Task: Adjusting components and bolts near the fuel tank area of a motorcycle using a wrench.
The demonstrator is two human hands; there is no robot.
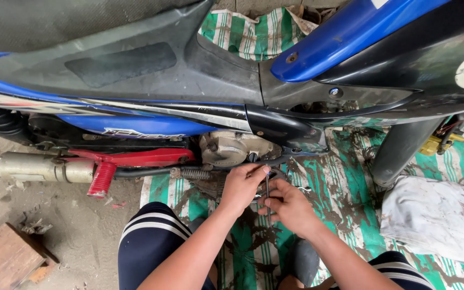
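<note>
**While both hands worked under the engine: handling notes on the thin metal tool**

While I watched from the head view, both hands sat low beside the motorcycle [232, 102], just under the engine case [231, 147] and over the striped green mat [345, 182].

- Left hand [240, 188]: fingers curled together, fingertips pinched at the top end of the thin metal tool [267, 188], right below the engine case. Looked clamped on it, though the contact itself was small and partly hidden.
- Right hand [291, 207]: fist closed round the lower part of the same tool, thumb on top.
- Tool stood near upright between the two hands. I couldn't tell what its tip was seated in.

Handling, my read:
- Tool looked like a slim steel rod: light, stiff, no give. Nothing fragile about it.
- Mat was smeared dark with grease, so I judged the shaft likely slick. A narrow round shaft would roll in the fingers.
- Best hold seemed the one shown: full wrap low down for force, fingertip pinch up top to steer.
- Spring [195, 173] sat just left of the hands; pinch risk if it was under tension.

Around: red kick lever [135, 158] and exhaust pipe [33, 166] off to the left, white rag [436, 215] on the mat to the right, wooden block [6, 258] on the dirt floor.
</note>
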